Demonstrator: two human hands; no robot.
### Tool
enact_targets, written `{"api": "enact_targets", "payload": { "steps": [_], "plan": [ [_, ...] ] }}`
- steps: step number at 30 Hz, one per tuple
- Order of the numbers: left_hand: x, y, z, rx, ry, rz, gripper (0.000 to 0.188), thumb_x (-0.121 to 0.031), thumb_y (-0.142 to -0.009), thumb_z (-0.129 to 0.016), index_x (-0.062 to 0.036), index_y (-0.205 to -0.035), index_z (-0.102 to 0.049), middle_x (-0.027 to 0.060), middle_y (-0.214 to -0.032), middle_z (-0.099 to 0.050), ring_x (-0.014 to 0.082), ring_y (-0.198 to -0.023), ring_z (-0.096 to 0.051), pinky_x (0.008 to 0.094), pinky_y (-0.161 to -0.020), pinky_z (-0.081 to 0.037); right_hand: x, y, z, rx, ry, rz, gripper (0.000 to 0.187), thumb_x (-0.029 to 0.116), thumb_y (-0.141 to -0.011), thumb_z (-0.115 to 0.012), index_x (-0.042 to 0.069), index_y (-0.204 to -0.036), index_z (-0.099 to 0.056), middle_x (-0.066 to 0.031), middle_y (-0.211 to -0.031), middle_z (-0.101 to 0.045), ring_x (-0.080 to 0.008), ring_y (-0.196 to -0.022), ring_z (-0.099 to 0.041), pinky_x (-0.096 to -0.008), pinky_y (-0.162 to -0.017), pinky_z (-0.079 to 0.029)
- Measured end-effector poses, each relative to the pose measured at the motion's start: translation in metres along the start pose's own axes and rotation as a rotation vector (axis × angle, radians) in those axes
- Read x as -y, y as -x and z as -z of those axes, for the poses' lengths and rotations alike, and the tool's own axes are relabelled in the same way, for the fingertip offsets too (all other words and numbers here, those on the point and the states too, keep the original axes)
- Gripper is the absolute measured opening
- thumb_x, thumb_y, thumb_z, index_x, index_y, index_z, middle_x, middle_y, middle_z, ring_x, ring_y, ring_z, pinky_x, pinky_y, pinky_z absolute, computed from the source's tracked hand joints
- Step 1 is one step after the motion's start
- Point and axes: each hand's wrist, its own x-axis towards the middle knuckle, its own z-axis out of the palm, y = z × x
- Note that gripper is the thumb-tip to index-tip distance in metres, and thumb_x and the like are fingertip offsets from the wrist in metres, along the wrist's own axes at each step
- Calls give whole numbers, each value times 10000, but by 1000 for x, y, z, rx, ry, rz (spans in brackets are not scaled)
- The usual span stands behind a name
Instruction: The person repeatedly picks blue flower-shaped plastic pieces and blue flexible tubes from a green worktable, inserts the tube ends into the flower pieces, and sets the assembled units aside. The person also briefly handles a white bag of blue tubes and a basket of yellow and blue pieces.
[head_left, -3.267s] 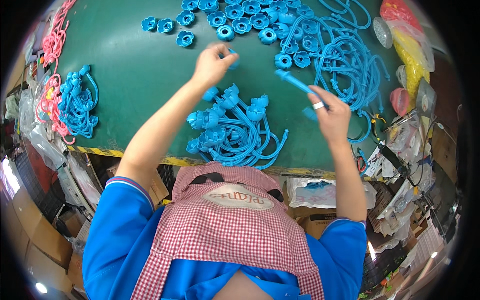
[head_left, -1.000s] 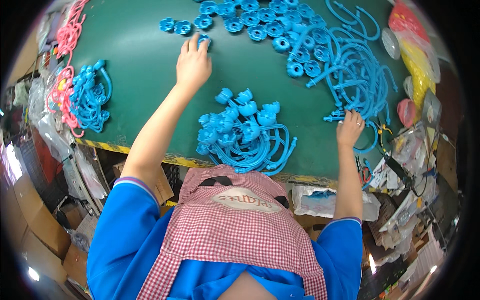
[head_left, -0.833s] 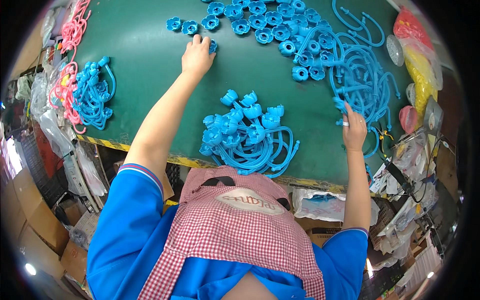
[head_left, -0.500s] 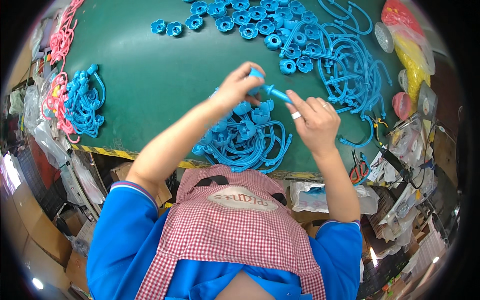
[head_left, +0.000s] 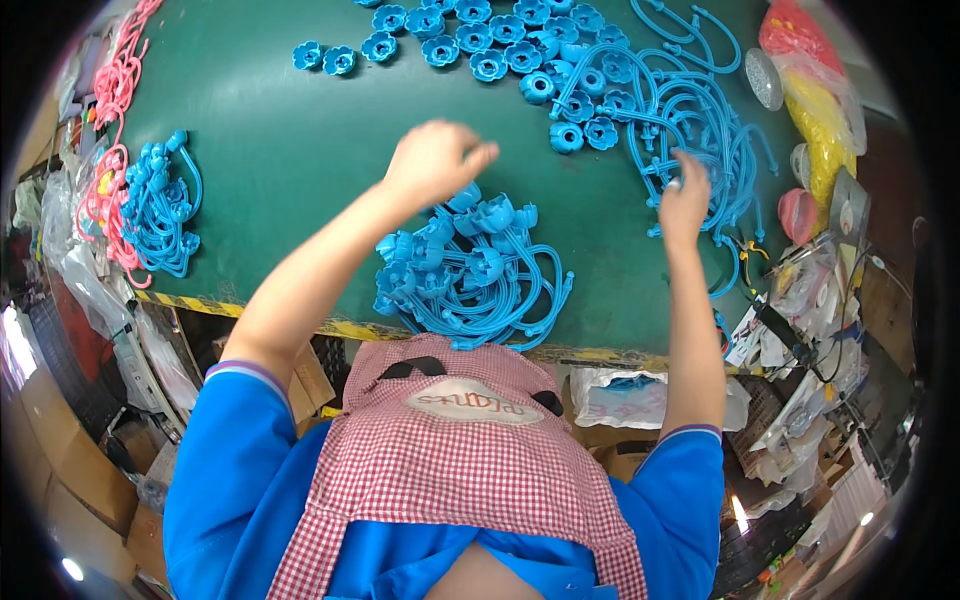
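Note:
My left hand (head_left: pixel 440 162) is raised over the table, slightly blurred. Its thumb stands away from the fingers and nothing shows in it. Just below it lies a heap of blue tubes with flower-shaped cups on their ends (head_left: pixel 485 265). My right hand (head_left: pixel 686 200) reaches to the near left side of a tangle of loose blue tubes (head_left: pixel 735 165). Its fingers are stretched out and somewhat blurred over the tubes; whether they touch one is unclear. Several loose blue flower-shaped cups (head_left: pixel 488 66) are spread over the far middle of the table.
A bundle of blue tubes with cups (head_left: pixel 160 210) and pink tubes (head_left: pixel 118 85) lie along the left of the green table (head_left: pixel 270 170). Bags of red and yellow pieces (head_left: pixel 815 100) stand at the right edge. Yellow-handled pliers (head_left: pixel 752 252) lie nearer me.
The blue tube and cup between my hands have been let go over the near heap. My left hand has moved slightly left; my right hand has gone right and away to the loose tubes.

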Motion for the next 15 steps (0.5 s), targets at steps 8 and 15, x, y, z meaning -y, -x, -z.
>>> {"api": "enact_targets", "payload": {
  "steps": [8,15],
  "plan": [
    [31,-86,-24,-381,-419,-111,254,-157,-743,-683,-104,-980,-608,62,-1178,-562,259,-1072,-532,380,-805,-498,7,-74,-29,252,361,186,351,205,-776,-702,144,-1114,-632,-69,-1013,-621,-281,-1029,-553,-384,-858,-459],
    [13,-40,-11,-179,145,178,275,-177,-740,-685,-71,-978,-596,94,-1175,-576,237,-959,-605,367,-779,-515,97,-36,49,96,-63,196,279,229,-813,-703,160,-1083,-698,-59,-709,-617,-201,-606,-584,-309,-555,-443]
  ]
}}
